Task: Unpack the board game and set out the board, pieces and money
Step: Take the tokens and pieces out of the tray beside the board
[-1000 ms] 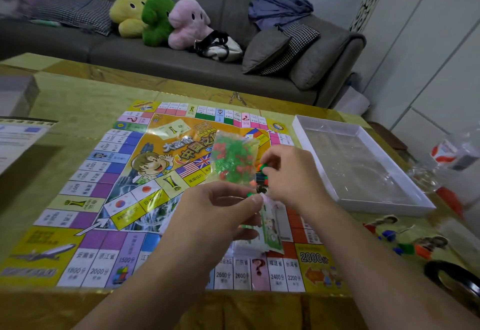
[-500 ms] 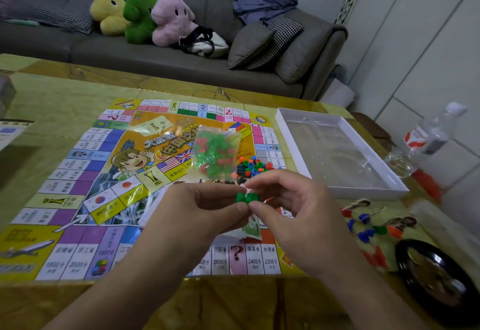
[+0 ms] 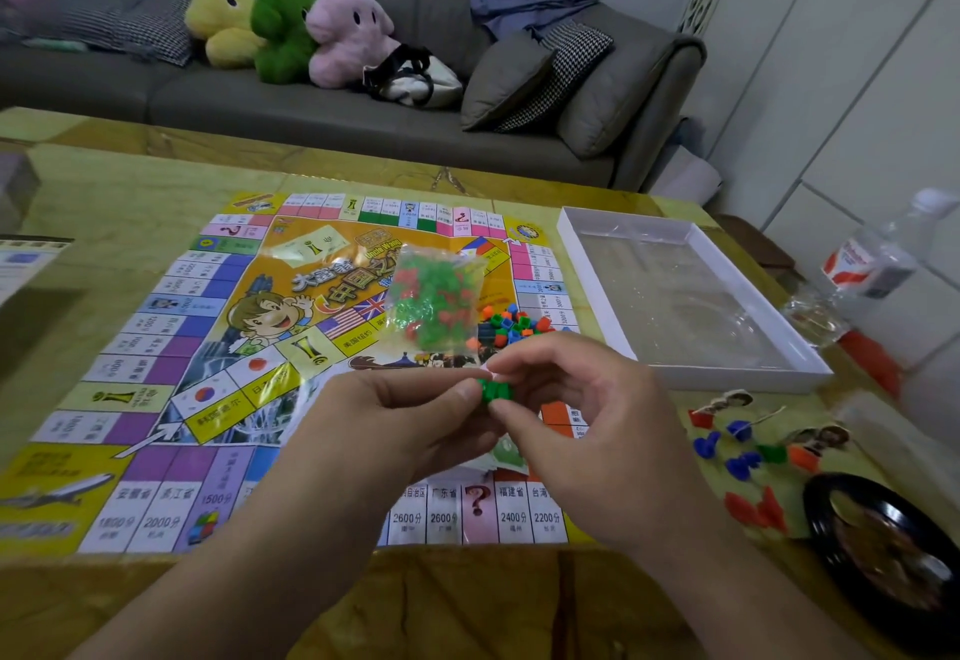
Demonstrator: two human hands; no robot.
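Observation:
The colourful game board [image 3: 156, 326] lies flat on the yellow-green table. On its middle rests a clear bag of green and red plastic houses [image 3: 434, 303], with a loose pile of small coloured pieces [image 3: 511, 326] to its right. Above the board's near edge my left hand [image 3: 395, 425] and my right hand [image 3: 587, 430] meet, both pinching a small green piece [image 3: 496, 391] between their fingertips. Paper money [image 3: 506, 454] peeks out beneath my hands. Pawn stands and character cards [image 3: 753, 443] lie on the table to the right of the board.
An open white box tray [image 3: 696, 378] sits right of the board. A plastic water bottle [image 3: 872, 264] and a black round dish [image 3: 883, 555] are at the far right. A paper sheet [image 3: 21, 264] lies at the left edge. A grey sofa [image 3: 363, 108] with plush toys stands behind.
My right hand came back from the pile of coloured pieces toward my left hand. Both hands now pinch a green piece together. The view shifted slightly left, then back right.

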